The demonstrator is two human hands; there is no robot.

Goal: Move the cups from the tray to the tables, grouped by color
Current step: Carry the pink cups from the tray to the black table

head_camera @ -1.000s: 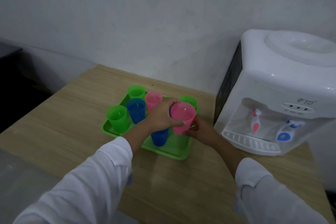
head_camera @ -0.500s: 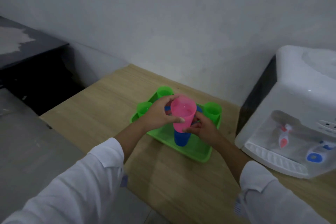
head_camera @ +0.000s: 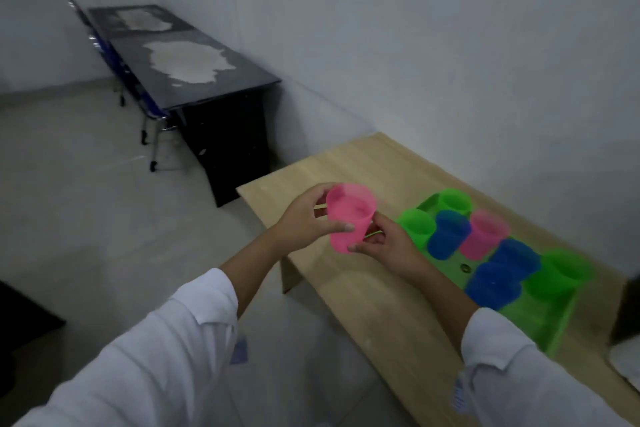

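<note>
Both hands hold one pink cup in the air over the left end of the wooden table. My left hand grips its side from the left, and my right hand pinches its lower part from the right. To the right, the green tray carries a second pink cup, three blue cups and three green cups. The picture is blurred by motion.
A dark table with pale worn patches stands along the wall at the back left, with a blue folding chair beside it. Grey floor lies between the tables. A white corner of the water dispenser shows at the right edge.
The view has swung left, so the dispenser has almost left the frame and the dark table has appeared. Both hands have carried the pink cup off the tray towards the wooden table's left end.
</note>
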